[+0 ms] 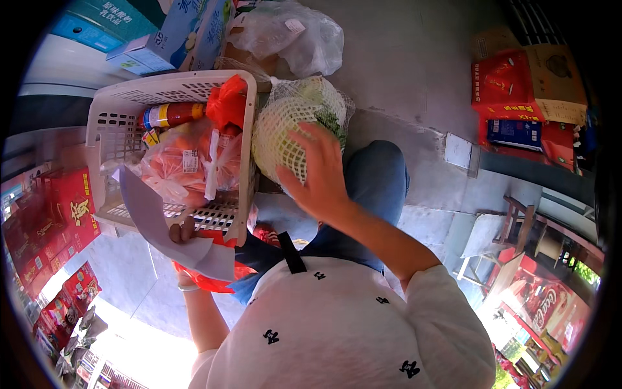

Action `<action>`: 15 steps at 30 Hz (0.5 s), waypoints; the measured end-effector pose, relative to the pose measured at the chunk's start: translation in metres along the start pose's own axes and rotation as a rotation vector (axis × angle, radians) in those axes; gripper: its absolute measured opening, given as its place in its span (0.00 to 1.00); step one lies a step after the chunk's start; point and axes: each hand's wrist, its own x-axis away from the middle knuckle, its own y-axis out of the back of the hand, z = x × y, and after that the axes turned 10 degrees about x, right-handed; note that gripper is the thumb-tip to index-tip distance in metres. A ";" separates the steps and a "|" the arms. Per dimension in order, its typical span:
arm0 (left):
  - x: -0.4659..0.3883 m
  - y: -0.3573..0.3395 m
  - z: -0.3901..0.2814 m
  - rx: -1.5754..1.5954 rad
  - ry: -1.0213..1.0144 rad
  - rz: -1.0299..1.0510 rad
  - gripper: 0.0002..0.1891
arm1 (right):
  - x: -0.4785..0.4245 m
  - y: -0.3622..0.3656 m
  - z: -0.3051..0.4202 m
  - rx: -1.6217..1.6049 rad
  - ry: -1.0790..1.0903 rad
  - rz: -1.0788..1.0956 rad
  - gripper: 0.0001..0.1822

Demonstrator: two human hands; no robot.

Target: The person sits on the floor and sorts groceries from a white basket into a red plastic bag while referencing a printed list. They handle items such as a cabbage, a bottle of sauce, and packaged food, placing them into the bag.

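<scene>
My left hand (182, 230) grips a long white paper sheet (160, 223), with a red plastic bag (209, 274) bunched beneath it. The sheet covers most of that hand and overlaps the near left corner of a white plastic basket (249, 146). Fingers spread, my right hand (318, 175) lies over a net bag of pale green cabbages (277, 136) just right of the basket. Inside the basket are clear bags of orange-red produce (170, 165), a bottle of red sauce (170, 115) lying on its side, and a knotted red bag (227, 103).
Drink cartons (165, 39) and a clear plastic bag (296, 34) stand beyond the basket. Red gift boxes (63, 214) are stacked at left. More boxes (505, 87) sit at far right, above a wooden stool (517, 223). My bent knee (379, 170) is close to the net bag.
</scene>
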 end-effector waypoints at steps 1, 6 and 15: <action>-0.002 0.000 0.000 0.029 -0.002 0.034 0.18 | -0.017 -0.010 -0.007 0.124 -0.063 -0.103 0.25; -0.009 0.009 0.001 0.131 0.058 0.187 0.16 | -0.060 -0.045 -0.049 0.228 0.006 0.204 0.13; -0.012 0.016 0.001 0.166 0.072 0.292 0.14 | -0.068 -0.027 -0.095 0.037 -0.229 0.021 0.11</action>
